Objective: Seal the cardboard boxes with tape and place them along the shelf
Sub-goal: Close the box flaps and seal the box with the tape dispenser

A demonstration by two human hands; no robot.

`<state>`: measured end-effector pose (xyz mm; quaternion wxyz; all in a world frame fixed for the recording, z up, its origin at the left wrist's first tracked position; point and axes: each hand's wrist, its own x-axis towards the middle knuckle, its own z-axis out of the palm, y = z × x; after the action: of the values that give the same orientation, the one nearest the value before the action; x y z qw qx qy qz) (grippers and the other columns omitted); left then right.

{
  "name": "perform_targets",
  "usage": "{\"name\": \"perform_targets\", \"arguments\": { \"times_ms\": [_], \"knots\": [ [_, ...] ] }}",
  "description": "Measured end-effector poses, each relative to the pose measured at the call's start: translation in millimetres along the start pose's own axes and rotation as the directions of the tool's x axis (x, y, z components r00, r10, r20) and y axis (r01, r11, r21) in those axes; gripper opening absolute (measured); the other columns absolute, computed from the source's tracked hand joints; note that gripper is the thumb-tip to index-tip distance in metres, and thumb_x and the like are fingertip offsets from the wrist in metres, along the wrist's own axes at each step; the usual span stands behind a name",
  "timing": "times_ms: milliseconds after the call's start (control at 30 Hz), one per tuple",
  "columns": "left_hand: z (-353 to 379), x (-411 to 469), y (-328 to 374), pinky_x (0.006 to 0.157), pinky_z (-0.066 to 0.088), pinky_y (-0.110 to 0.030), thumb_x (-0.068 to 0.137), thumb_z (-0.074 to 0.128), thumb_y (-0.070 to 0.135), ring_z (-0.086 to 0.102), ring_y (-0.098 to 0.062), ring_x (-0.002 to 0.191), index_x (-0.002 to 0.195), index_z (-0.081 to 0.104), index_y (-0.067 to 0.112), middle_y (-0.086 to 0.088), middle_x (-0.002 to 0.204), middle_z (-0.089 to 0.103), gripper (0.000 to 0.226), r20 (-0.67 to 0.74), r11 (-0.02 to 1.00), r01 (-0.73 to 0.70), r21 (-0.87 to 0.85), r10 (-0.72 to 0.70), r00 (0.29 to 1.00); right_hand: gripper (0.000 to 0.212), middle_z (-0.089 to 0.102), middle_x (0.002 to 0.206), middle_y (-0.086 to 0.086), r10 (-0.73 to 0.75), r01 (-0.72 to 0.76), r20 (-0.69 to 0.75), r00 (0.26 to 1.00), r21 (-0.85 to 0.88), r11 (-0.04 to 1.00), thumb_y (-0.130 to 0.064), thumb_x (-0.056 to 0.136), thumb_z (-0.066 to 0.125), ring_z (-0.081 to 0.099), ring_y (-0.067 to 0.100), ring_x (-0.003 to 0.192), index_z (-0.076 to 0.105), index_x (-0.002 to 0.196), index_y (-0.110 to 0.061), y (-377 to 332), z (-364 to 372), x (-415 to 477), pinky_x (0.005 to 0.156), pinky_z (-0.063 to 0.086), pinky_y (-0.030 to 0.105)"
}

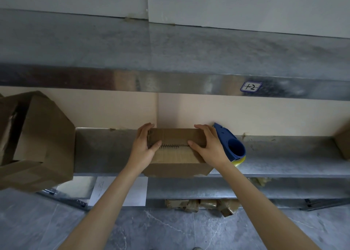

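I judge box [176,156] light, stiff — left hand [144,145], right hand [208,145]: fingers curled round ends, thumbs on flaps.

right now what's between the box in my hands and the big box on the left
Head view: only bare shelf between small box and big box.

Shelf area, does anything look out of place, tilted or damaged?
Yes. The large cardboard box at the left sits tilted with a flap open, overhanging the shelf edge. Crumpled tape scraps litter the floor beneath. The small cardboard box also overhangs the front edge.
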<state>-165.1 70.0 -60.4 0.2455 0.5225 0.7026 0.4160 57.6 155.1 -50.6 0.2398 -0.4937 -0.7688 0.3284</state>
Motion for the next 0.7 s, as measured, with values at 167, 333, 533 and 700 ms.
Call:
{"name": "perform_targets", "arguments": {
  "times_ms": [167, 333, 533, 700],
  "knots": [
    [-2, -3, -4, 0.1, 0.022, -0.001, 0.092, 0.069, 0.023, 0.032, 0.001, 0.129, 0.146, 0.039, 0.018, 0.005, 0.152, 0.035, 0.062, 0.004, 0.999, 0.007, -0.036, -0.006, 1.0, 0.054, 0.041, 0.138, -0.005, 0.013, -0.014, 0.01, 1.0, 0.1, 0.995, -0.037, 0.092, 0.064, 0.042, 0.009, 0.123, 0.041, 0.14, -0.03, 3, -5, -5, 0.084, 0.034, 0.006],
    [-5, -6, -10, 0.109, 0.021, -0.013, 0.095, 0.064, 0.015, 0.029, -0.002, 0.138, 0.142, 0.041, 0.027, 0.011, 0.153, 0.032, 0.054, 0.033, 0.986, 0.006, -0.169, 0.0, 0.999, 0.061, 0.041, 0.14, -0.007, 0.048, -0.047, -0.001, 0.999, 0.173, 0.984, -0.033, 0.091, 0.067, 0.037, 0.005, 0.124, 0.037, 0.144, -0.031, 2, -5, -7, 0.098, 0.033, 0.021],
    [1, -13, -14, 0.114, 0.032, -0.024, 0.098, 0.059, 0.01, 0.04, -0.003, 0.135, 0.145, 0.04, 0.028, 0.014, 0.143, 0.045, 0.054, -0.018, 0.917, 0.091, -0.388, -0.106, 0.994, 0.067, 0.039, 0.139, -0.011, 0.118, -0.118, 0.022, 0.993, 0.338, 0.934, -0.031, 0.091, 0.068, 0.036, 0.011, 0.131, 0.031, 0.146, -0.035, 3, -6, -10, 0.112, 0.036, 0.038],
    [0, -7, -12, 0.113, 0.031, -0.023, 0.097, 0.057, 0.004, 0.038, -0.012, 0.139, 0.148, 0.039, 0.019, 0.006, 0.146, 0.044, 0.055, -0.018, 0.913, 0.118, -0.39, -0.136, 0.991, 0.066, 0.038, 0.138, -0.009, 0.145, -0.149, 0.036, 0.989, 0.339, 0.929, -0.032, 0.091, 0.068, 0.034, 0.014, 0.133, 0.031, 0.145, -0.036, 3, -5, -5, 0.11, 0.036, 0.036]
  ]
}}
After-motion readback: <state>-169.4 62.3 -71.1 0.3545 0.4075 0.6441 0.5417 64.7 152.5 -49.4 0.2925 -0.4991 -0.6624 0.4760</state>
